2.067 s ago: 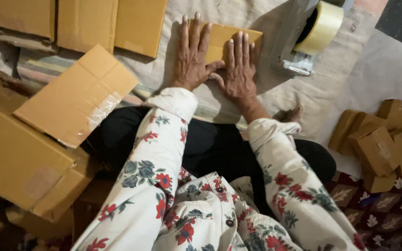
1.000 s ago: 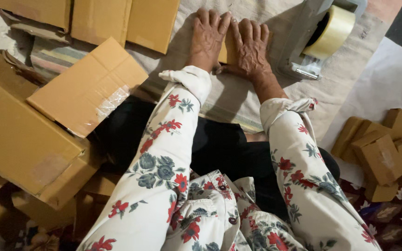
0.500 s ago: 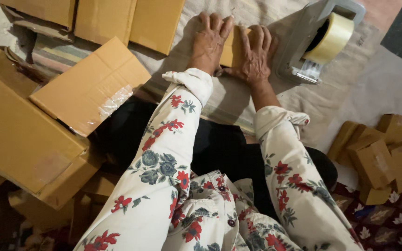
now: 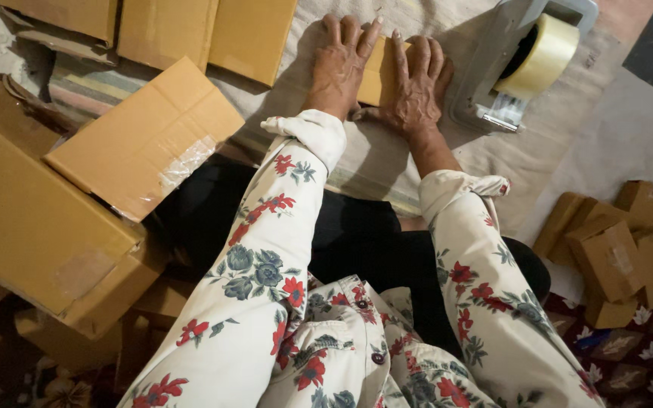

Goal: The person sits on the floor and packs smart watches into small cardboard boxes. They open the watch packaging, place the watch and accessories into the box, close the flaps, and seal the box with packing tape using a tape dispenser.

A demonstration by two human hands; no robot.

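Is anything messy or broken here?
Yes. The big cardboard box on the left lies tilted, its flap sticking up with old torn tape on it. The small boxes on the right sit jumbled. Both hands press a flat cardboard piece.

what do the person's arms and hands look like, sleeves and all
Both arms wear long white sleeves printed with red and grey-blue flowers and green leaves, the cuffs rolled back at the wrists. The left hand and right hand are bare: no gloves, rings or watch show. The same fabric covers the chest, with a dark button.
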